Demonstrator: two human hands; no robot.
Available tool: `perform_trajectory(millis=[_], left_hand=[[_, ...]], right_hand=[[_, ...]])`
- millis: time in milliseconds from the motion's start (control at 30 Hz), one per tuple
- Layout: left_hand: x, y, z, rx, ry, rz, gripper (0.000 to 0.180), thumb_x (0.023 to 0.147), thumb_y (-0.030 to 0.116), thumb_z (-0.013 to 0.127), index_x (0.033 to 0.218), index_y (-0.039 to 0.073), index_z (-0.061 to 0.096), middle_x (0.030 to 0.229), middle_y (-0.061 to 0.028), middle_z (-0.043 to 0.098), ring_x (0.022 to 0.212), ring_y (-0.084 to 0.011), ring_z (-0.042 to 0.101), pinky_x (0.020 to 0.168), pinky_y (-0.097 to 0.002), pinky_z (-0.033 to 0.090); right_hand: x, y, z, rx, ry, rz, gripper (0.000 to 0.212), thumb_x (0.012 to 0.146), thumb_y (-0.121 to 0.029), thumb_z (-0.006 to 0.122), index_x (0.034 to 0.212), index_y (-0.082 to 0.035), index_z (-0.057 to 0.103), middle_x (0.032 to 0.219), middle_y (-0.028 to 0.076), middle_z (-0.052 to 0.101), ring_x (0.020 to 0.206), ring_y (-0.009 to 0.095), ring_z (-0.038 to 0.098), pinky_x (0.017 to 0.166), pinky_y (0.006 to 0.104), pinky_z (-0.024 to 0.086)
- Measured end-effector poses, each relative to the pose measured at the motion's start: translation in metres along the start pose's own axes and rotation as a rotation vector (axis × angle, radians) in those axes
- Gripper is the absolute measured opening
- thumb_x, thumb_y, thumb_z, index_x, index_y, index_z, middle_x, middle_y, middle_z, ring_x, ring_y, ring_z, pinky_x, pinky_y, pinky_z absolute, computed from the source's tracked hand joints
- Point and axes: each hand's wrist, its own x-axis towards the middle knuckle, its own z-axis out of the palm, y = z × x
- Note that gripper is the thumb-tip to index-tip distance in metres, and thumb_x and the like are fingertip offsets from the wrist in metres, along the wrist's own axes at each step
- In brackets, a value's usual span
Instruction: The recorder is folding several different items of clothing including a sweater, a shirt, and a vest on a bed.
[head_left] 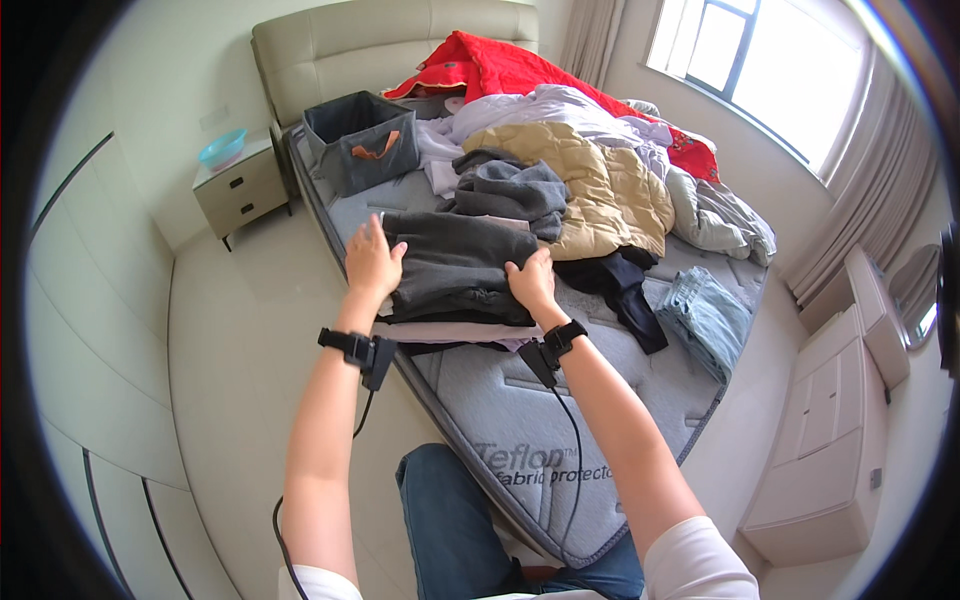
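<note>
A dark grey folded garment (pixel 455 262) lies on top of a stack of folded clothes near the mattress's left edge. Against its left side is my left hand (pixel 374 265), open, with the fingers stretched upward and the thumb apart. My right hand (pixel 532 280) grips the right side, thumb on top and the other fingers partly hidden. Below the dark garment, pale pink folded cloth (pixel 455 331) shows at the near side of the stack. Just beyond the stack sits a crumpled grey garment (pixel 512 192).
A grey fabric storage box (pixel 350 165) stands at the bed's far left. A tan puffer jacket (pixel 610 190), black clothing (pixel 625 290), light blue jeans (pixel 706 318) and a red quilt (pixel 510 68) lie on the mattress (pixel 480 400). A nightstand (pixel 240 190) holds a blue basin (pixel 222 149).
</note>
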Motion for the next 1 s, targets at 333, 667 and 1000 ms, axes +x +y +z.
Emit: perform_trajectory(millis=[333, 667, 1000], left_hand=[[-0.029, 0.072, -0.012, -0.070, -0.599, -0.041, 0.052, 0.094, 0.055, 0.021, 0.144, 0.041, 0.018, 0.154, 0.0004, 0.010, 0.140, -0.0346, 0.012, 0.100, -0.0728, 0.009], [-0.033, 0.073, 0.000, -0.043, -0.578, -0.034, 0.048, 0.094, 0.051, 0.023, 0.142, 0.043, 0.020, 0.154, 0.0014, 0.013, 0.140, -0.0335, 0.014, 0.100, -0.0727, 0.013], [-0.033, 0.077, -0.005, -0.036, -0.586, -0.046, 0.048, 0.094, 0.048, 0.028, 0.142, 0.044, 0.022, 0.153, 0.0024, 0.013, 0.140, -0.0312, 0.015, 0.100, -0.0729, 0.013]], right_hand=[[-0.013, -0.035, 0.025, -0.283, -0.311, -0.451, 0.057, 0.085, -0.053, 0.044, 0.139, -0.036, 0.036, 0.155, 0.004, 0.003, 0.140, 0.039, -0.006, 0.103, 0.0685, 0.000], [-0.020, -0.029, 0.018, -0.285, -0.328, -0.366, 0.060, 0.084, -0.058, 0.042, 0.140, -0.039, 0.033, 0.155, 0.001, -0.004, 0.138, 0.042, -0.012, 0.104, 0.0672, 0.000], [-0.027, -0.023, 0.012, -0.271, -0.354, -0.339, 0.059, 0.084, -0.060, 0.042, 0.139, -0.039, 0.036, 0.155, 0.002, -0.002, 0.136, 0.048, -0.010, 0.096, 0.0760, 0.003]])
